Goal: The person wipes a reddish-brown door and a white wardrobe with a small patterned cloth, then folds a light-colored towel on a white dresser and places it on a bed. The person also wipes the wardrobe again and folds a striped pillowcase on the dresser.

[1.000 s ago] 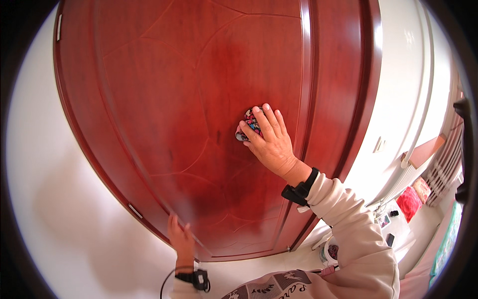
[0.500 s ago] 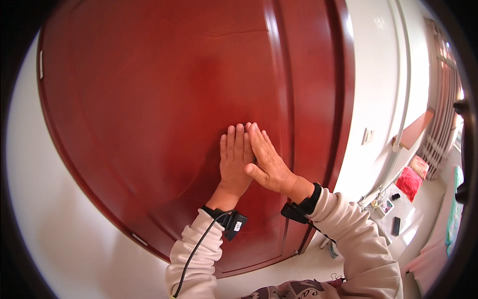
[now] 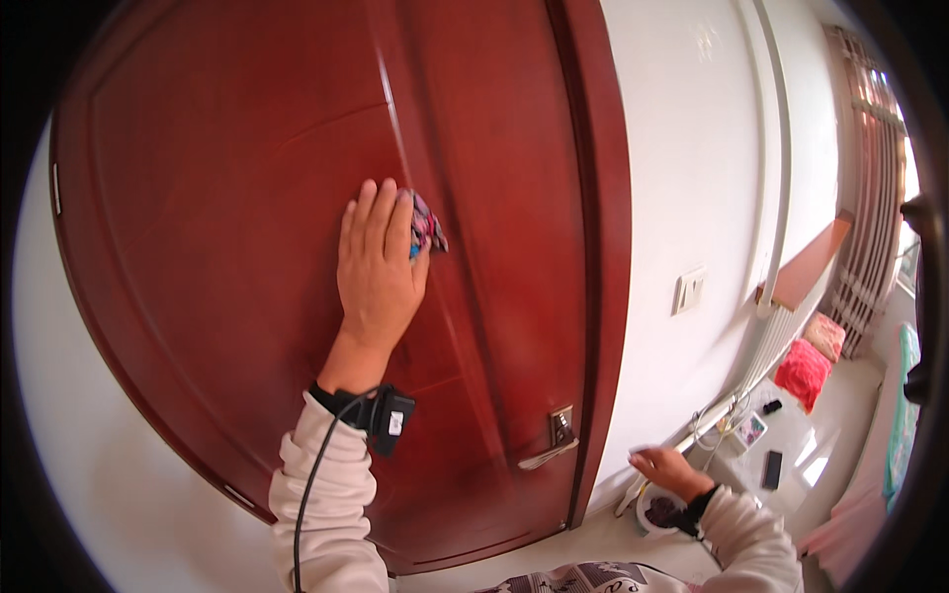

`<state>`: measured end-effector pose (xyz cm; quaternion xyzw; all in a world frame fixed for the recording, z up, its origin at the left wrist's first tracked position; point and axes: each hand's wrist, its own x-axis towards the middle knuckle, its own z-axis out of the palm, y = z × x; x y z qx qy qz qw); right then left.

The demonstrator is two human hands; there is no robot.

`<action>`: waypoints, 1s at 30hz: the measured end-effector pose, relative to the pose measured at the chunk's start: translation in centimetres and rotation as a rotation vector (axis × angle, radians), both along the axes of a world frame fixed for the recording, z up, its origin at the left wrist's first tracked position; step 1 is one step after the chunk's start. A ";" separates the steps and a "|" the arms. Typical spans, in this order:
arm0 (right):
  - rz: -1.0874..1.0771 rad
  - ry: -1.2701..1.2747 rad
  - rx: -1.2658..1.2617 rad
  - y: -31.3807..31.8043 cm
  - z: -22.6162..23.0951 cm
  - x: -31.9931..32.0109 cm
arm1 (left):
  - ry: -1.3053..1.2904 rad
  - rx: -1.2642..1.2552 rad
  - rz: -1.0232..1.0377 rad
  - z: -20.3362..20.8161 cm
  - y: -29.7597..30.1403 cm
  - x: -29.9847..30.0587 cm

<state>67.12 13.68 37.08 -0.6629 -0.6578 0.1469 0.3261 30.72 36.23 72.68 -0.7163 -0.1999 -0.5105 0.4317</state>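
Observation:
My left hand (image 3: 378, 262) lies with its fingers stretched upward against the dark red door (image 3: 267, 217). It presses a crumpled multicoloured cloth (image 3: 427, 227) on the panel. Pink, blue and grey parts of the cloth stick out beside the index finger and thumb; the rest is hidden under the palm. Lower right, my right hand (image 3: 672, 471) hangs away from the door, in front of the white wall, with nothing visible in it. Its fingers point left and look loosely extended. Both wrists wear black straps, and a black box with a cable sits on the left one.
A metal door handle (image 3: 550, 453) sticks out low on the door's right side. Below my right hand stands a white bucket (image 3: 654, 511) with something dark inside. A light switch (image 3: 689, 291) is on the wall. Farther right are a white table (image 3: 736, 474) and a red cushion (image 3: 803, 374).
My hands were together on the door; now they are apart. The left has slid up toward the raised moulding, showing the cloth. The right has dropped down to the right. The view has shifted right.

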 end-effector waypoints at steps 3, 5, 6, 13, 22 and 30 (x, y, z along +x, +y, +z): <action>-0.096 -0.034 -0.084 -4.7 -11.1 8.4 | -0.061 0.086 0.079 4.6 0.2 4.7; 0.015 -0.234 -0.306 -9.3 -18.3 14.4 | -0.099 0.152 0.130 7.7 0.4 7.7; -0.052 -0.201 -0.489 -11.2 -22.0 16.8 | -0.113 0.171 0.155 9.2 0.5 9.1; 0.118 -0.414 -0.894 -24.4 -40.3 22.9 | -0.240 0.172 0.214 15.6 0.5 17.8; -0.060 -0.209 -0.737 -20.3 -46.1 19.8 | -0.005 0.150 0.051 6.7 0.1 19.8; -0.157 0.012 -0.693 -14.4 -37.5 18.7 | 0.398 0.022 -0.093 -8.2 -1.4 17.4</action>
